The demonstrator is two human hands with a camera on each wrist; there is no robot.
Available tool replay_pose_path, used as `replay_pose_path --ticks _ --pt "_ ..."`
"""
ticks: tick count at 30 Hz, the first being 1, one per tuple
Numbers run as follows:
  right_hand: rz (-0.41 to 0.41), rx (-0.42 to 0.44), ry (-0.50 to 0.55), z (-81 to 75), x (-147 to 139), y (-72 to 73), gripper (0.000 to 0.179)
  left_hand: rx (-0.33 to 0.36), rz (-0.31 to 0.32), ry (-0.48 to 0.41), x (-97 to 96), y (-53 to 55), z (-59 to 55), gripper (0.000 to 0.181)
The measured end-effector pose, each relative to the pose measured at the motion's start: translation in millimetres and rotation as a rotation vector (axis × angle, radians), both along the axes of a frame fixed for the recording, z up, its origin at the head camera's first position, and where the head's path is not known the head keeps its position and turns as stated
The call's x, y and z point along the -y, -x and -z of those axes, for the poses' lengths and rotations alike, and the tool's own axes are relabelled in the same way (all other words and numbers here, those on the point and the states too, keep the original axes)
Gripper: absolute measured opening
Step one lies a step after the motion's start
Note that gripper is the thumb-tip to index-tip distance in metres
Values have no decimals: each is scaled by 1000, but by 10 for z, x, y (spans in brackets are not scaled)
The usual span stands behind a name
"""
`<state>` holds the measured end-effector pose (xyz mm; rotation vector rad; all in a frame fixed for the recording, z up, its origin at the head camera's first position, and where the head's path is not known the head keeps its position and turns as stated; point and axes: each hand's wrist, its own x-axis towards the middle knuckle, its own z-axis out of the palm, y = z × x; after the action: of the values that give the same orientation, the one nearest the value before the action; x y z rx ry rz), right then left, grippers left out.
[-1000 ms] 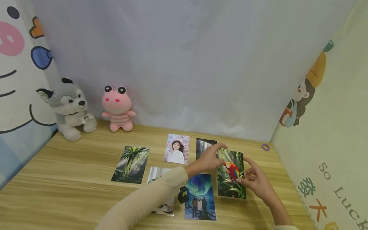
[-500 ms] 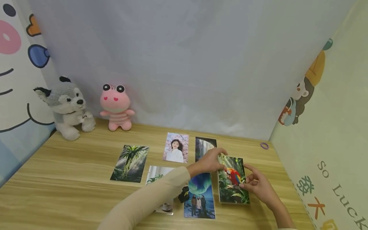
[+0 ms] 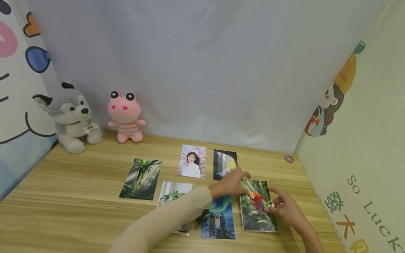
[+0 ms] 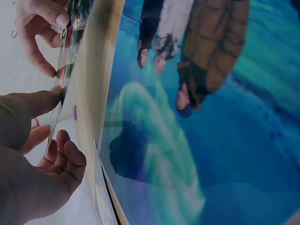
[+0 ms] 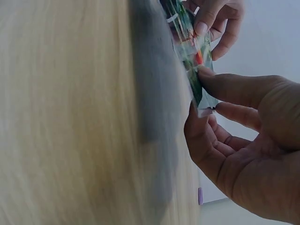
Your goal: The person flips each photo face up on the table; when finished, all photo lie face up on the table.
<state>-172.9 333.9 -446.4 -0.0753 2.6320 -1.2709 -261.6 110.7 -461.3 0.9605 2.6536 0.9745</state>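
A photo print of a red parrot [image 3: 258,209] is held between both hands on the right of the table; its pale near edge shows some thickness, so it may be a stack. My left hand [image 3: 230,182] pinches its far left part with thumb and fingers. Along its right edge my right hand [image 3: 286,209] grips with thumb on top and fingers beneath. In the right wrist view the print [image 5: 200,70] is raised off the tabletop, with a shadow under it. Left of it lies an aurora photo [image 3: 218,225], partly under my left forearm.
Other photos lie flat: a waterfall scene [image 3: 223,165], a portrait [image 3: 191,162], a hanging plant [image 3: 140,180] and a white-framed plant [image 3: 174,189] half covered by my sleeve. A purple ring [image 3: 289,159] sits at far right. A plush dog [image 3: 74,117] and pink plush toy [image 3: 126,117] stand behind.
Both hands have carried the parrot print toward the near side of the table, and its thick near edge has come into sight. More of the waterfall photo shows. The head view has shifted slightly.
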Motion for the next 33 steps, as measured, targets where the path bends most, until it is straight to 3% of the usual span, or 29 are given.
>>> replay_pose_path --ticks 13,28,33 --pt "-18 -23 -163 114 -30 -51 74 -65 51 178 -89 -92 52 53" --pt "25 -9 -280 73 52 -71 69 -97 43 253 -114 -111 117 54" --pt "52 -2 -323 72 81 -68 67 -147 43 300 -119 -116 104 53"
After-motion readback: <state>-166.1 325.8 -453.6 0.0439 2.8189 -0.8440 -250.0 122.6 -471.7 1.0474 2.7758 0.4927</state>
